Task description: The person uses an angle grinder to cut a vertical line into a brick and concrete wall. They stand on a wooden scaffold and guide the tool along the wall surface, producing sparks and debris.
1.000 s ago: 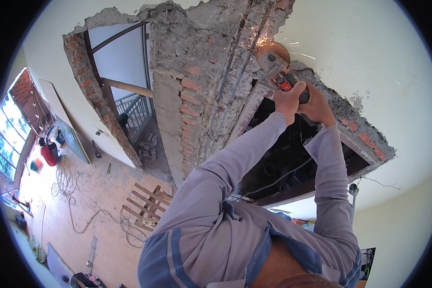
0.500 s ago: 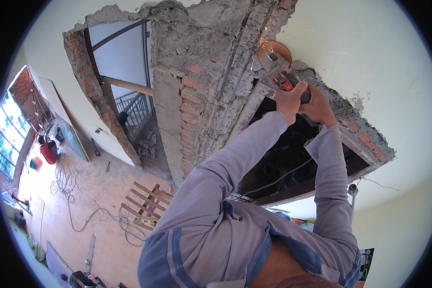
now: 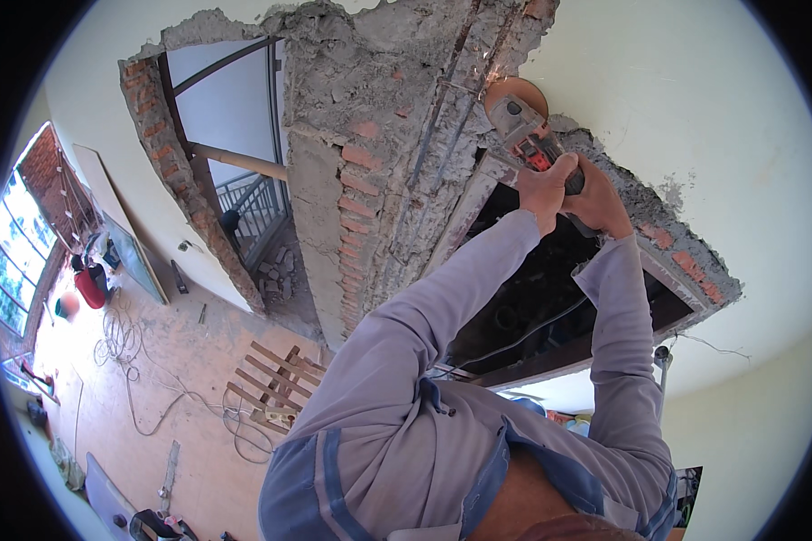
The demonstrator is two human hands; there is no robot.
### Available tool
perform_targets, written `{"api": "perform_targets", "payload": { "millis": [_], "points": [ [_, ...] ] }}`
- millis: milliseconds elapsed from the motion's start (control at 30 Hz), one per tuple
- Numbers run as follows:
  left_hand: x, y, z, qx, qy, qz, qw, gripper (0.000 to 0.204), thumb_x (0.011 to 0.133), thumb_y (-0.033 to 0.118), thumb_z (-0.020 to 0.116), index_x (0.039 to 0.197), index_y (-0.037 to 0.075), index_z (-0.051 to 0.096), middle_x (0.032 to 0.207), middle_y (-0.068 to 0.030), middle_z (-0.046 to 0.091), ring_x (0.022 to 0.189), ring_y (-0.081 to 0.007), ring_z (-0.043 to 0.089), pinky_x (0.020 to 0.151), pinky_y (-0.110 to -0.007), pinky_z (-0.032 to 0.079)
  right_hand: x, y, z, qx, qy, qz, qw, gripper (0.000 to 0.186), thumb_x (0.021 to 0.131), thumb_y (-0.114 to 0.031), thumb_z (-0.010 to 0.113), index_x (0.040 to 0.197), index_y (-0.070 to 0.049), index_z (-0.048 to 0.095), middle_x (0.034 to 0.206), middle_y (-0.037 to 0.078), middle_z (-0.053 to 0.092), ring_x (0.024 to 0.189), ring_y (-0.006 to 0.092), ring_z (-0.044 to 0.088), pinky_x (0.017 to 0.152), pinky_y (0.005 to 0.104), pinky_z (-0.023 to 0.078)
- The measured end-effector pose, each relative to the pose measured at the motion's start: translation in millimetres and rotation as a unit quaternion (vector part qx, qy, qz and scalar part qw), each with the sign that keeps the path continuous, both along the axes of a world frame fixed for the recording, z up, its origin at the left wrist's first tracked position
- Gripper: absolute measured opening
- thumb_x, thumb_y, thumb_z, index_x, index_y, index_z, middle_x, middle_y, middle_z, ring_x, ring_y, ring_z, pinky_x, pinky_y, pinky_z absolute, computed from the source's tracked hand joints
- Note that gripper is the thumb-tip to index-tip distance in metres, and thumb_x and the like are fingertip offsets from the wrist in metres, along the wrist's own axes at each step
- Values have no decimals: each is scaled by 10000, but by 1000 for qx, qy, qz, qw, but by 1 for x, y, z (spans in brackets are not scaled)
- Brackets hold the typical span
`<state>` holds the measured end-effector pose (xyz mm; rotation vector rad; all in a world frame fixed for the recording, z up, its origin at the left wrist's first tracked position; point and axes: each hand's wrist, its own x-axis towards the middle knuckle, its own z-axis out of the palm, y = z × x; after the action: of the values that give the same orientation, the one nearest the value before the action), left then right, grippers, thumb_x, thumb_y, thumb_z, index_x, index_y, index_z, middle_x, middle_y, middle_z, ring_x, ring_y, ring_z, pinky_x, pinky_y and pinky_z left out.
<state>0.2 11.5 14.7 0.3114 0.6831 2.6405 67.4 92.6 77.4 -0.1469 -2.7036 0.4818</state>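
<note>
Both my hands are raised and wrapped round the body of an angle grinder [image 3: 529, 135], a grey and red tool with a brown cutting disc [image 3: 518, 93]. My left hand [image 3: 545, 191] closes on its left side, while my right hand [image 3: 600, 200] closes on the right and rear. The disc meets a steel reinforcing bar [image 3: 489, 68] in the broken concrete, and small sparks show at its upper left. More exposed rods [image 3: 433, 126] run down the rough wall [image 3: 343, 68]. Just below the hands is a dark opening with a metal frame [image 3: 474, 203].
A broken-edged doorway [image 3: 158, 135] stands at the left, with rubble [image 3: 282, 273] beyond. A slatted wooden pallet [image 3: 275, 383] and loose cable [image 3: 135, 397] lie on the floor [image 3: 90, 388]. Farther left, a person in red [image 3: 90, 287] is low near bright windows.
The spray of sparks has shrunk, and the long streaks to the right of the disc are gone. My hands and the grinder stay almost in place.
</note>
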Motion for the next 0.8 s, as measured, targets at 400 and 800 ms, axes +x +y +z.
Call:
{"api": "perform_targets", "payload": {
  "millis": [400,800],
  "points": [
    [-2,4,-2,-2,2,-2,1000,256,779,196,794,879,-3,669,865,-52,683,704,-141,652,638,-322,531,0,-1,1,6,0,2,1000,667,584,-209,855,1183,-71,597,1031,136,703,951,289,673,876,394,502],
    [-1,-3,2,-33,6,-17,999,281,826,171,782,982,-32,665,929,-80,688,777,-164,676,696,-322,553,1,-3,3,1,-1,-1,1000,649,585,-209,861,1159,-58,597,1022,142,697,948,292,666,882,387,497]
  ]
}}
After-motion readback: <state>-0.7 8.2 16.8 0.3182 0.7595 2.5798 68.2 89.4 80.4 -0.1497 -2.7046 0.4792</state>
